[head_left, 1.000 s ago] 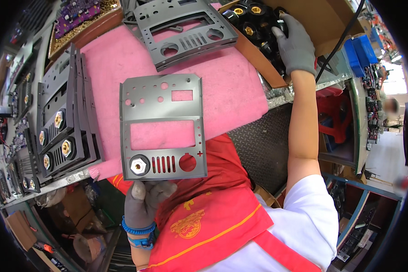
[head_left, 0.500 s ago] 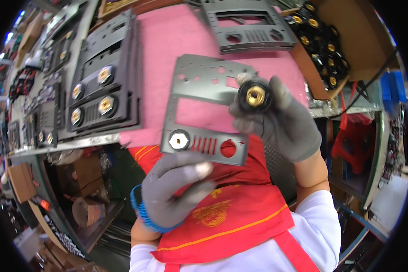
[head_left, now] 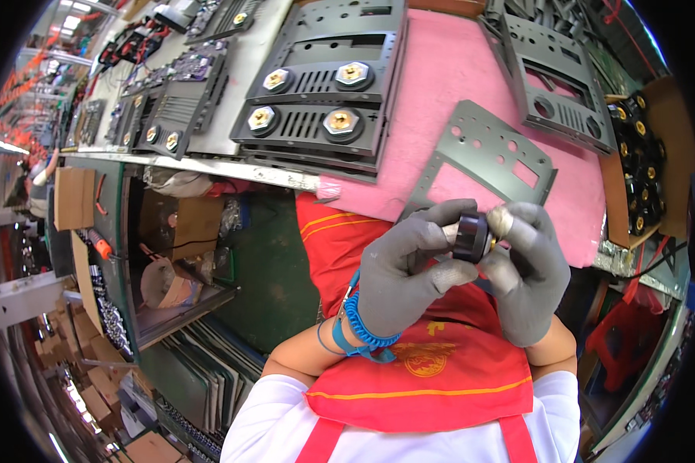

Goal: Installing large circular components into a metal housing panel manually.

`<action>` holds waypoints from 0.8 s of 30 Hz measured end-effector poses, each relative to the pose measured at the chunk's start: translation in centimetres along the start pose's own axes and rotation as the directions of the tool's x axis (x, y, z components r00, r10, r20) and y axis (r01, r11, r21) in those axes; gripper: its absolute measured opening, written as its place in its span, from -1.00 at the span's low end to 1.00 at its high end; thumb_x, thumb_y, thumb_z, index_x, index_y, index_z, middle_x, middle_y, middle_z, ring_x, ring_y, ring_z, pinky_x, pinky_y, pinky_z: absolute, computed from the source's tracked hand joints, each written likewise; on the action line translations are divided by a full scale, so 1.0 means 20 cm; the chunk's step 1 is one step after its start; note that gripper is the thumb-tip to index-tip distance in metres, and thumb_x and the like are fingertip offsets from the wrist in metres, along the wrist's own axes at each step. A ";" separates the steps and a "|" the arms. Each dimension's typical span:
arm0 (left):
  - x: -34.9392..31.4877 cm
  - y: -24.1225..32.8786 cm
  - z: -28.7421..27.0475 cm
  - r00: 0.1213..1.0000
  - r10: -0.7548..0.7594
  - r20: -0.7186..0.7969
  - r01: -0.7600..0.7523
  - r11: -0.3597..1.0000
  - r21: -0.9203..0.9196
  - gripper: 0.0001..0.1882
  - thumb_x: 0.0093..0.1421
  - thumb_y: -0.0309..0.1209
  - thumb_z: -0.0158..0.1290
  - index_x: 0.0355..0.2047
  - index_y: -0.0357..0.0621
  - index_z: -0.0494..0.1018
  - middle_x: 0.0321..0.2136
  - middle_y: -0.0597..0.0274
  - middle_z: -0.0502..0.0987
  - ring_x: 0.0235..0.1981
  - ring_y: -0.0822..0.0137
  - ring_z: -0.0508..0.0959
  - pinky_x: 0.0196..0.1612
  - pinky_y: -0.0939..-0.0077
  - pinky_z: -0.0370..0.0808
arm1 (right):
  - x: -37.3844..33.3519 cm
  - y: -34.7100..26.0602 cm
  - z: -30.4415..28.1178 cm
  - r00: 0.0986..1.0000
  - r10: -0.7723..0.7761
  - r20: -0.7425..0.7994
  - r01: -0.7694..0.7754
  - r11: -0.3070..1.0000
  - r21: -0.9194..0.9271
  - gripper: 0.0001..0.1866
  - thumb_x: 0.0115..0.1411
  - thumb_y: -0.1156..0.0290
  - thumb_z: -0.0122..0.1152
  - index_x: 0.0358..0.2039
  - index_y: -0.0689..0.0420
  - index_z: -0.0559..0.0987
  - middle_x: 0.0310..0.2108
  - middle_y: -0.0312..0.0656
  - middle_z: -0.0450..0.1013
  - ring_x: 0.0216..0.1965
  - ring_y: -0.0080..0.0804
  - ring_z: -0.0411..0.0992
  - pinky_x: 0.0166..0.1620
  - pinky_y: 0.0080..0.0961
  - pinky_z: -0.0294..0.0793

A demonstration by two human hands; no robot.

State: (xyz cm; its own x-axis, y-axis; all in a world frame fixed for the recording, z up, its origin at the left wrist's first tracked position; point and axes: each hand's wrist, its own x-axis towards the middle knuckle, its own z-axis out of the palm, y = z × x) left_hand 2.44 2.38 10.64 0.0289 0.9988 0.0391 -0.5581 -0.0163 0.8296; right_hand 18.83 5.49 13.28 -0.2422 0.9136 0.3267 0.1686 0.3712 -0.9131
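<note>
In front of my chest I hold a black round socket (head_left: 469, 238), tilted on its side with a bit of brass showing at its right end. The thumb and fingers of my grey-gloved left hand (head_left: 409, 266) close around its black body. At the brass end, the gloved fingers of my right hand (head_left: 527, 266) pinch together; exactly what they grip there is partly hidden. Just beyond both hands, a grey metal panel (head_left: 471, 158) with cutouts lies on the pink sheet (head_left: 432, 85). My hands cover its near end.
To the left are stacked grey panels (head_left: 316, 116) fitted with similar sockets and silver hex nuts. Another cut-out panel (head_left: 548, 85) lies at the far right, beside a cardboard box (head_left: 611, 174) of black sockets. Below the bench at left is an open shelf (head_left: 185, 305).
My left hand has left the panel's near edge and taken hold of the socket. My right hand has turned the socket sideways between both hands. The view has swung to the left.
</note>
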 end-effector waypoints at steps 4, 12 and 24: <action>-0.04 0.03 -0.06 0.993 -0.114 -0.025 0.111 0.991 -0.080 -0.75 0.10 -0.68 0.19 -0.24 -0.32 0.40 -0.04 0.00 0.50 -0.09 0.38 0.54 -0.11 0.50 0.56 | 0.06 -0.03 -0.04 0.922 -0.301 0.244 0.332 0.939 -0.095 -0.60 -0.09 0.71 0.28 -0.17 0.16 0.61 -0.19 -0.05 0.45 -0.23 -0.14 0.45 -0.15 -0.37 0.46; -0.04 -0.02 -0.09 0.926 -0.376 0.018 0.362 0.876 -0.319 -0.85 0.20 -0.47 0.19 -0.28 -0.22 0.46 -0.29 0.35 0.54 -0.26 0.57 0.49 -0.18 0.60 0.46 | 0.15 -0.08 0.03 0.684 -0.602 0.412 0.418 0.786 0.454 -0.82 0.07 0.48 0.25 -0.27 0.16 0.61 -0.14 -0.04 0.51 -0.17 -0.15 0.52 -0.01 -0.15 0.45; -0.05 -0.04 -0.10 0.969 -0.215 0.121 0.242 0.923 -0.299 -0.68 0.15 -0.40 0.25 -0.14 -0.16 0.41 -0.06 0.04 0.51 -0.06 0.31 0.54 0.00 0.40 0.50 | 0.09 -0.08 -0.03 0.959 -0.137 0.250 0.145 0.989 -0.016 -0.51 -0.15 0.37 0.56 -0.20 0.11 0.50 -0.23 -0.11 0.40 -0.22 -0.27 0.40 -0.18 -0.41 0.40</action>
State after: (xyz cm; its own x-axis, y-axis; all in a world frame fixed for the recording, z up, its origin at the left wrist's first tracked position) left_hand 1.12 1.47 8.89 0.2481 0.9660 -0.0729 -0.7563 0.2401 0.6086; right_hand 18.63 6.56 15.51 -0.4940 0.7835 0.3771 0.1472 0.5027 -0.8518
